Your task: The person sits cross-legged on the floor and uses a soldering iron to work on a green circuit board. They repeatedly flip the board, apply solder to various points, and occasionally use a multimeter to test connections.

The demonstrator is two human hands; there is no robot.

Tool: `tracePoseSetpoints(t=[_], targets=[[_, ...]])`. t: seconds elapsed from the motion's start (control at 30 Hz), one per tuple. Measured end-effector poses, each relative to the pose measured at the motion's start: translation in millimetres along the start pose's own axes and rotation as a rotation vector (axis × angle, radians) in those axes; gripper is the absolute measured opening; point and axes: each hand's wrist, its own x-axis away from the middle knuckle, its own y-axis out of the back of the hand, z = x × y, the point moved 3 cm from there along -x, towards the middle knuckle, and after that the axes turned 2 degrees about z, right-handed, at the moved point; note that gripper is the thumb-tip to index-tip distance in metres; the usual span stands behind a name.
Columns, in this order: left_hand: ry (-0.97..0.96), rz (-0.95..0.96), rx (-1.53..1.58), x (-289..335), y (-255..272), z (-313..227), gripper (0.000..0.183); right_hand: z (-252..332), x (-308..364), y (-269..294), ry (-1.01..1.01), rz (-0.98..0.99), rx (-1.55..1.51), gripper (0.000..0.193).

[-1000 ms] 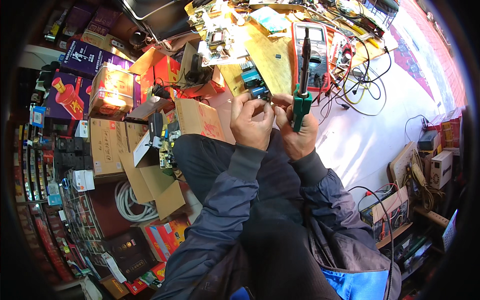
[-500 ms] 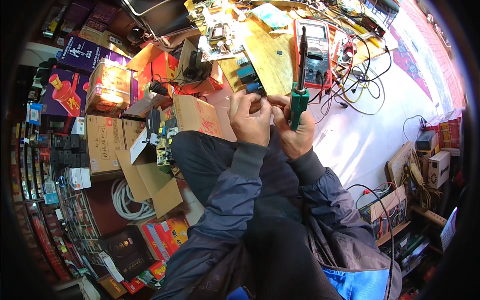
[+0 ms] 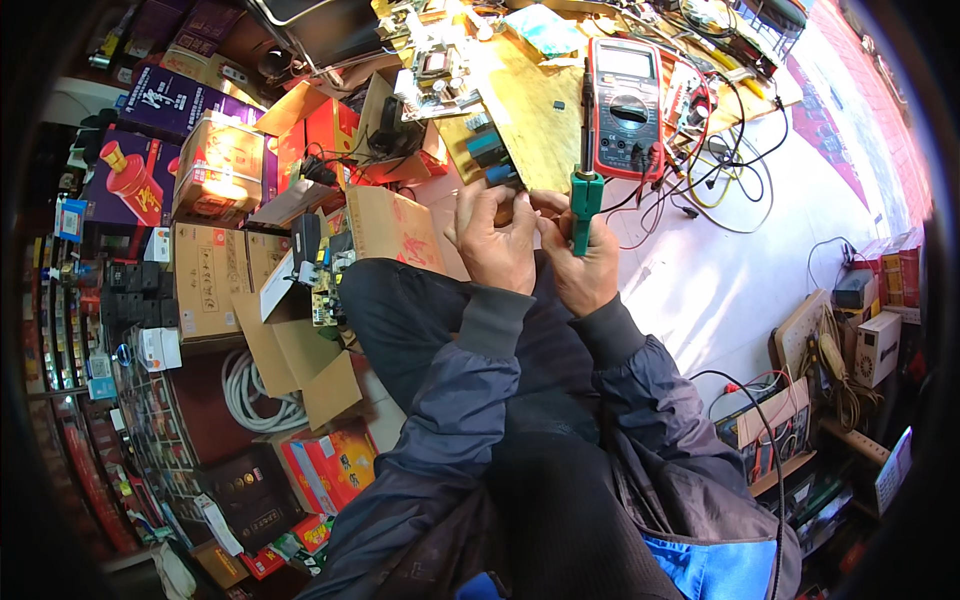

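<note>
Board (image 3: 489, 152) at the tabletop's (image 3: 540, 140) near edge; left hand (image 3: 497, 240) pinching its near end, fingertips partly hidden; right hand (image 3: 584, 265) gripping the green tool (image 3: 586, 200), its shaft (image 3: 588, 130) near the meter (image 3: 628, 115); loose pinch could drop the board; wrist tilt could swing the shaft into the meter.

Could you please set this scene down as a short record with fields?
Left hand: fingertips at the near end of the board; exact grip unclear
Right hand: holds the green tool, tip pointing away from the person
Meter: beyond the right hand, right of the board
Left side: cartons, coiled cable
</note>
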Motion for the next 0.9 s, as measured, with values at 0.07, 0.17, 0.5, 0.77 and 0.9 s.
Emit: tracePoseSetpoints(t=[0.07,0.17,0.5,0.77,0.9], targets=[[-0.004,0.015,0.033,0,0,2,0.010,1,2,2,-0.062,0.033,0.065,0.030],[-0.018,0.033,0.035,-1,-2,5,0.009,3,3,4,-0.082,0.065,0.132,0.029],[0.073,-0.018,0.181,-4,-12,2,0.010,9,1,11,-0.043,0.019,0.187,0.031],[0.117,0.004,0.103,-7,-6,1,0.011,16,2,13,-0.037,0.000,0.152,0.033],[0.162,0.017,0.037,-10,-4,5,0.010,23,13,25,-0.114,0.003,0.180,0.023]])
